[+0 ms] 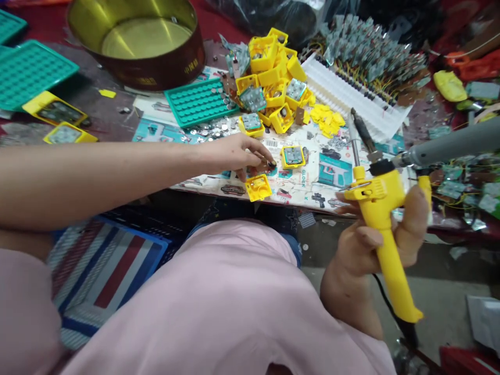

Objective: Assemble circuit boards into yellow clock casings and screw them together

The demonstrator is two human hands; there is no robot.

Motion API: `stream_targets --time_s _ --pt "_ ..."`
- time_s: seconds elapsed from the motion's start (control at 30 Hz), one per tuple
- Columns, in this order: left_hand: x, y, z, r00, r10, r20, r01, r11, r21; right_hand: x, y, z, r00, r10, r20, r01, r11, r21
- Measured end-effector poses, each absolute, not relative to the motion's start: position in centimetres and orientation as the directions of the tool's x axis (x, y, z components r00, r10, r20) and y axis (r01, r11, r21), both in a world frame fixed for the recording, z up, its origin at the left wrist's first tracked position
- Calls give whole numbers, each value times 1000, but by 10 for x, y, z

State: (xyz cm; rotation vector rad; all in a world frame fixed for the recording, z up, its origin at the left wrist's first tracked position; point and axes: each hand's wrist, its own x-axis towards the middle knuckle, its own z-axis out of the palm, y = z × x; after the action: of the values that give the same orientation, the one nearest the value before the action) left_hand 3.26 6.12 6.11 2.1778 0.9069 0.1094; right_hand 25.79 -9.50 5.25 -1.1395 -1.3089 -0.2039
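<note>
My right hand [353,247] is wrapped around the handle of a yellow soldering gun [385,229], held up at the right with its dark tip toward the table. My left hand [238,153] reaches over the printed sheet, its fingers closed at a small dark part [271,164] whose kind I cannot make out. Just below those fingers sits an open yellow plastic case [258,188]. To their right stands another yellow case [292,155] with a circuit board in it. Beyond the left hand is one more case with a board [250,123].
Behind lie a heap of yellow cases [273,67], yellow flat pieces [327,121], a green tray [199,101] and a round metal tin [156,67]. Wired boards [375,52] crowd a white foam rack [351,99]. A grey tube [453,143] crosses at right.
</note>
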Motion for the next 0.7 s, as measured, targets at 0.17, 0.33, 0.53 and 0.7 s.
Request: stream_targets --time_s 0.17,0.33,0.53,0.7 --pt "15 60 70 857 506 -91 495 -762 418 252 -87 30 97 691 716 630 515 -582" --pt "12 58 71 904 418 -93 427 -865 263 232 -63 13 -173 729 662 682 574 -454" --pt "19 56 62 914 399 -74 404 -877 260 206 -56 10 -239 758 607 791 514 -331" --pt "26 56 56 907 421 -30 413 -871 265 225 -48 12 -275 772 573 779 528 -339"
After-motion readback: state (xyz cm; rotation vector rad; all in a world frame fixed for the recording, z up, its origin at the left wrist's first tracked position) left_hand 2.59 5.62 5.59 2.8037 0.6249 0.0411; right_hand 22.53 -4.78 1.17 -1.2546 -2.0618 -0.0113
